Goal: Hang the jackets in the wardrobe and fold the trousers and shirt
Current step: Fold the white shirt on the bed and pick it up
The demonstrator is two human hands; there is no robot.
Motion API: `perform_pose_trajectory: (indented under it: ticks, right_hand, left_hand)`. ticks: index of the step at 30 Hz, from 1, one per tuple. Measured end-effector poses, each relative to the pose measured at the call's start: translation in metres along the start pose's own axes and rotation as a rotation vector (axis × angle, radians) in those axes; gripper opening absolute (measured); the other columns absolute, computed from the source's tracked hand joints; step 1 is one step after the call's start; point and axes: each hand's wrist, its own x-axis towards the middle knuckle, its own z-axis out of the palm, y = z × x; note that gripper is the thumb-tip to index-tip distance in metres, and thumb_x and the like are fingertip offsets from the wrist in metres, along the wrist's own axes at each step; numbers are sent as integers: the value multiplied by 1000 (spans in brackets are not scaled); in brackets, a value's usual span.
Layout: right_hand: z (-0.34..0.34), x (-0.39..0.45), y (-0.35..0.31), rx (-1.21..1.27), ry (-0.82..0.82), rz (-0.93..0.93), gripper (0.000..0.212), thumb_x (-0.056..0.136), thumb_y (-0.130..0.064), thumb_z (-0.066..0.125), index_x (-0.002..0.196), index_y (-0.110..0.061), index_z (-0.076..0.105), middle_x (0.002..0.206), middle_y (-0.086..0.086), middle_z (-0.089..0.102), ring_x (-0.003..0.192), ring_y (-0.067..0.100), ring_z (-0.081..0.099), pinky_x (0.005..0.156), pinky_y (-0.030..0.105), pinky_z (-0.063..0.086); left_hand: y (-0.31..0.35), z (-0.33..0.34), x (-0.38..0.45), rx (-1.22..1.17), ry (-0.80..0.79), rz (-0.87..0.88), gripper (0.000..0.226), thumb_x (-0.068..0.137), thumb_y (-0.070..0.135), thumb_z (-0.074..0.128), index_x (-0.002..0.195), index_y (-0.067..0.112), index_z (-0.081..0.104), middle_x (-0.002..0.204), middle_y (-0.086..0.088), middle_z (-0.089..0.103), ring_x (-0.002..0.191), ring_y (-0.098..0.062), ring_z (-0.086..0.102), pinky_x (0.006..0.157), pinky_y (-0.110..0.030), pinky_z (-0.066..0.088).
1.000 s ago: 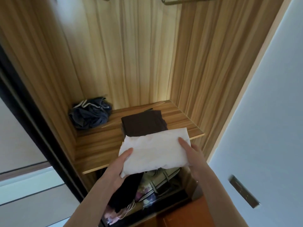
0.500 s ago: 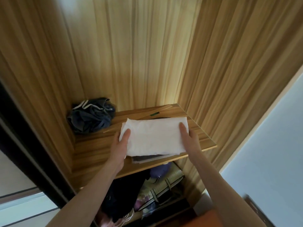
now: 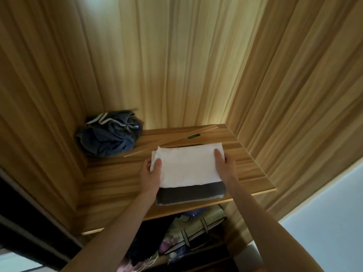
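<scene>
Both hands, left and right, gripped the folded shirt over the trousers; best square edges before letting go.

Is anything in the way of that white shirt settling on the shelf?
Nothing loose blocks it. The white shirt, held at its ends by the left hand and right hand, already lies on dark folded trousers on the shelf. The blue bundle and a thin wooden strip lie behind, apart.
</scene>
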Motion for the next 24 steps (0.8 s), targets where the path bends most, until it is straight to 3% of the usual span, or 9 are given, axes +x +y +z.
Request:
perform_pose_trajectory:
  ticks: [4,7,10,12,14,18,24]
  right_hand:
    - [11,7,14,-35,-12,24,51,101,-63,48,109,-15,65,97,0,68,93,21,66,67,29,46]
    - [11,5,18,-191,81,-112,55,103,-57,48,135,-13,56,124,4,63,114,26,61,93,45,53]
    - [9,-2,17,-421,255,-470,51,109,-46,39,150,-16,44,151,6,46,136,27,47,109,46,42]
    - [13,-5,12,-535,196,-727,49,112,-44,33,155,-23,41,161,1,39,146,22,39,115,42,34]
    - [18,-2,12,-649,52,-851,52,112,-47,29,158,-24,38,167,-1,33,155,19,28,123,42,23]
    - [18,12,28,-696,-62,-683,62,110,-56,28,164,-26,28,172,-3,21,160,13,6,130,46,16]
    - [29,28,50,-606,-131,-581,68,107,-62,28,166,-27,22,174,-10,14,160,10,-1,127,38,17]
  left_hand:
    - [-11,5,4,108,58,37,21,103,37,59,117,22,61,106,4,67,102,-22,66,71,-30,50]
    - [-6,4,0,334,141,60,36,100,39,62,127,16,58,116,-3,66,113,-29,64,86,-43,55]
    - [-2,4,-10,737,291,439,47,99,31,62,138,8,50,132,-14,56,123,-32,52,102,-47,48]
    - [2,12,-15,862,114,748,41,102,29,54,140,15,48,136,-7,56,126,-25,52,109,-42,46]
    - [-2,24,-15,1058,-98,864,47,105,35,47,148,16,47,149,-8,54,141,-27,48,122,-45,36]
    - [-17,25,-3,1314,-175,782,68,107,54,24,162,16,35,170,-11,28,159,-31,23,130,-51,18]
    - [-45,21,19,1307,-233,679,75,104,64,13,167,24,16,175,-4,2,162,-25,-6,131,-50,4]
